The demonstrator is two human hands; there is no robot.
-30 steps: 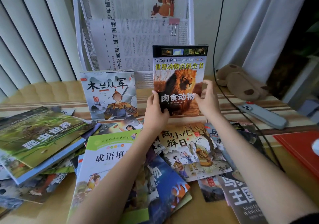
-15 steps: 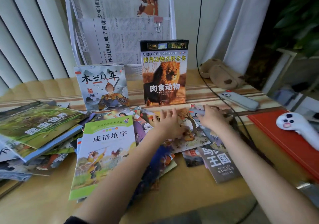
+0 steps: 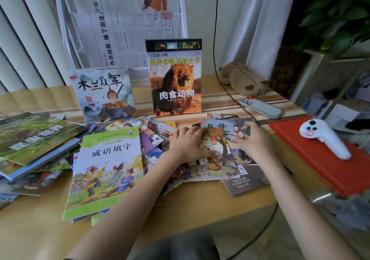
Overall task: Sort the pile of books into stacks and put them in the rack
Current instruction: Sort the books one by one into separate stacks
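Glossy paper covers, mixed colours: loose pile of books [image 3: 180, 159] spread over the wooden surface [image 3: 200, 209], lower centre and left of frame.

Item 1. Lion book [image 3: 175, 77], upright at centre, leaning against the white wire rack [image 3: 66, 35] behind it. A second ago both hands held it there; they have now let go and it stands unaided. Judged as placed, the start of one stack.

Item 2. Warrior book [image 3: 102, 93], upright just left of the lion book, also against the rack front.

Item 3. Green-topped book [image 3: 106, 167], flat on the pile, lower left of centre, untouched.

Item 4. Tree-cover book [image 3: 216, 151], flat at centre right. Left hand [image 3: 190, 143] rests on its left part, fingers relaxed and slightly spread, pressing rather than gripping.

Item 5. Grey-blue book [image 3: 230, 128] partly under item 4. Right hand [image 3: 254, 139] lies on it, fingers curled at its upper edge; whether they pinch it cannot be told through the blur.

Status: both hands have dropped from the rack to the pile, so the next pick is judged under way. Most books remain unsorted.

Non-task: newspapers [image 3: 124, 29] in the rack, red folder [image 3: 320, 163] and white controller [image 3: 324, 139], right of frame.
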